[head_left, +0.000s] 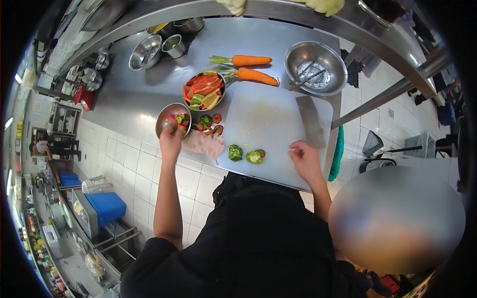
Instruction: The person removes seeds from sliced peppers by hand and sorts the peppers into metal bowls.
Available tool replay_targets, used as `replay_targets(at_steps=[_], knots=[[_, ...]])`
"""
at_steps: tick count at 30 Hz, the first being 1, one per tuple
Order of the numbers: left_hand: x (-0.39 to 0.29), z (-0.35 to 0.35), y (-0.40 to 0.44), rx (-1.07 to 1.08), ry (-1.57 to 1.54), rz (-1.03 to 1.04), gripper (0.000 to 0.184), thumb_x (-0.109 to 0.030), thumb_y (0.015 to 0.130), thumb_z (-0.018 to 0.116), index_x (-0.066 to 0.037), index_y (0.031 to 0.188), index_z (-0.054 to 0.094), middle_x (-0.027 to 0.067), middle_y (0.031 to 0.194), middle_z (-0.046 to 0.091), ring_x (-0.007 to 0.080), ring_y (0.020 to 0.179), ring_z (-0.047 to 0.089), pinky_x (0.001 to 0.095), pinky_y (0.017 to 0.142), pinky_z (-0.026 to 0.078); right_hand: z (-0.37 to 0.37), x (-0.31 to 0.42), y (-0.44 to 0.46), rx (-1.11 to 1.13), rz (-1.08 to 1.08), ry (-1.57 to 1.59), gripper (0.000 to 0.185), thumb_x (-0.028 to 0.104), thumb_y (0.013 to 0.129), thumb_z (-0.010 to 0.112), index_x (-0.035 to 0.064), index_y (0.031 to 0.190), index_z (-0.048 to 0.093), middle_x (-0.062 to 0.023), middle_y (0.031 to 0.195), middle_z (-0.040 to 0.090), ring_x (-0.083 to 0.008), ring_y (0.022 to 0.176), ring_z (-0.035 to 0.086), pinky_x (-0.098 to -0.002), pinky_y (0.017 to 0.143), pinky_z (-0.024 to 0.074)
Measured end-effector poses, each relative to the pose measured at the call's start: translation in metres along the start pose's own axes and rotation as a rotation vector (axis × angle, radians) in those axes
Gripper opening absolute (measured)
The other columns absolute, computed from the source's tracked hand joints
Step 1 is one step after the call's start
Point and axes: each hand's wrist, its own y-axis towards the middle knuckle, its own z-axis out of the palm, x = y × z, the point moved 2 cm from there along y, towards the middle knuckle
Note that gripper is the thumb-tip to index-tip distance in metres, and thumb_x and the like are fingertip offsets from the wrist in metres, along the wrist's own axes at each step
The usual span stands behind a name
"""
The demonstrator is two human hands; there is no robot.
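Note:
My left hand (170,140) is at the near rim of a small metal bowl (160,119), its fingers closed on red and green pepper scraps (182,119) there. My right hand (304,158) hovers over the right side of a white cutting board (268,107), fingers loosely curled and nothing visible in them. Two green pepper pieces, one whole-looking (235,153) and one cut open (254,157), lie on the board's near edge. A broad-bladed knife (310,121) rests along its right side. Beside the small bowl are red and green pepper tops (205,121) and a pale crumpled cloth or sheet (204,144).
A bowl of cut peppers (203,91) and two carrots (252,60) sit behind the board. At the back right is a large metal bowl (316,68) with utensils inside. More metal bowls (145,51) stand far left. A metal shelf bar (278,11) crosses above the steel table (119,84).

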Motion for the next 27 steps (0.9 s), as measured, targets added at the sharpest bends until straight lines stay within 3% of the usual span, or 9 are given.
replay_targets(at_steps=[1, 3, 5, 9, 15, 17, 20, 23, 27], knots=[[-0.012, 0.001, -0.009, -0.008, 0.0, -0.005, 0.026, -0.006, 0.088, 0.073, -0.001, 0.114, 0.07, 0.0092, 0.107, 0.07, 0.0172, 0.094, 0.066, 0.0295, 0.085, 0.052, 0.013, 0.009, 0.0, 0.157, -0.056, -0.094, 0.015, 0.003, 0.083, 0.071, 0.0026, 0.097, 0.068, -0.0102, 0.077, 0.064, -0.0231, 0.069, 0.064, -0.0344, 0.065, 0.0509], [-0.049, 0.022, -0.038, -0.32, 0.614, 0.705, 0.027, -0.009, 0.084, 0.076, -0.002, 0.11, 0.071, 0.0141, 0.106, 0.07, 0.0268, 0.098, 0.067, 0.0374, 0.088, 0.053, 0.038, 0.017, 0.002, 0.265, -0.154, -0.072, 0.016, 0.007, 0.083, 0.071, 0.0033, 0.098, 0.069, -0.0144, 0.082, 0.065, -0.0256, 0.072, 0.065, -0.037, 0.067, 0.0512], [-0.048, 0.066, -0.063, 0.102, 0.107, 0.41, 0.037, -0.01, 0.08, 0.075, -0.004, 0.116, 0.07, 0.0166, 0.099, 0.07, 0.0342, 0.096, 0.065, 0.044, 0.087, 0.05, 0.059, 0.029, 0.003, 0.359, -0.189, -0.053, 0.017, 0.006, 0.082, 0.07, 0.0022, 0.099, 0.068, -0.0152, 0.084, 0.066, -0.027, 0.075, 0.066, -0.0375, 0.069, 0.0513], [-0.039, 0.155, -0.126, 0.352, 0.531, 0.921, 0.014, -0.02, 0.077, 0.064, -0.012, 0.088, 0.068, 0.0107, 0.083, 0.066, 0.0309, 0.086, 0.064, 0.0475, 0.082, 0.047, 0.072, 0.0, 0.009, 0.302, -0.091, 0.062, 0.012, -0.003, 0.082, 0.068, -0.0008, 0.094, 0.064, -0.0057, 0.08, 0.061, -0.0129, 0.073, 0.056, -0.0299, 0.067, 0.0486], [-0.094, 0.155, -0.135, 0.626, 0.508, 0.776, 0.011, -0.017, 0.078, 0.068, -0.009, 0.086, 0.065, 0.0095, 0.081, 0.066, 0.0313, 0.087, 0.065, 0.0456, 0.082, 0.043, 0.033, -0.023, 0.005, 0.281, -0.132, -0.011, 0.012, -0.002, 0.083, 0.067, 0.0007, 0.094, 0.063, 0.0005, 0.075, 0.057, -0.0114, 0.069, 0.056, -0.0281, 0.066, 0.049], [-0.112, 0.156, -0.137, 0.777, 0.093, 0.507, 0.017, -0.016, 0.077, 0.072, -0.005, 0.085, 0.061, 0.0137, 0.081, 0.061, 0.0367, 0.087, 0.061, 0.0454, 0.075, 0.046, 0.017, -0.035, -0.003, 0.198, 0.212, 0.274, 0.042, -0.004, 0.084, 0.064, 0.0016, 0.125, 0.059, -0.009, 0.106, 0.065, -0.0213, 0.095, 0.065, -0.0332, 0.081, 0.053], [-0.143, 0.207, -0.148, 0.716, -0.163, 0.61, 0.021, -0.015, 0.074, 0.073, -0.002, 0.082, 0.06, 0.0182, 0.086, 0.061, 0.0393, 0.086, 0.06, 0.0462, 0.071, 0.047, -0.013, -0.04, -0.017, 0.001, 0.063, 0.334, 0.046, -0.001, 0.088, 0.063, 0.0042, 0.133, 0.054, -0.0124, 0.122, 0.063, -0.0229, 0.105, 0.063, -0.0359, 0.084, 0.0524], [-0.192, 0.266, -0.169, 0.973, -0.177, 0.513, 0.022, -0.015, 0.074, 0.072, -0.001, 0.084, 0.059, 0.0195, 0.091, 0.06, 0.0388, 0.086, 0.06, 0.0457, 0.07, 0.048, -0.046, 0.015, -0.028, -0.3, -0.096, 0.544, 0.031, 0.017, 0.09, 0.077, -0.0058, 0.108, 0.065, -0.0184, 0.108, 0.069, -0.0285, 0.088, 0.066, -0.0368, 0.071, 0.0558], [-0.232, 0.332, -0.204, 0.88, -0.248, 0.644, 0.028, -0.014, 0.073, 0.074, -0.002, 0.092, 0.057, 0.0195, 0.092, 0.063, 0.0404, 0.089, 0.062, 0.0475, 0.074, 0.049, -0.137, -0.028, -0.033, -0.475, 0.1, -0.082, 0.034, 0.019, 0.088, 0.081, -0.0074, 0.101, 0.065, -0.0196, 0.099, 0.072, -0.026, 0.088, 0.067, -0.0384, 0.073, 0.0553]])
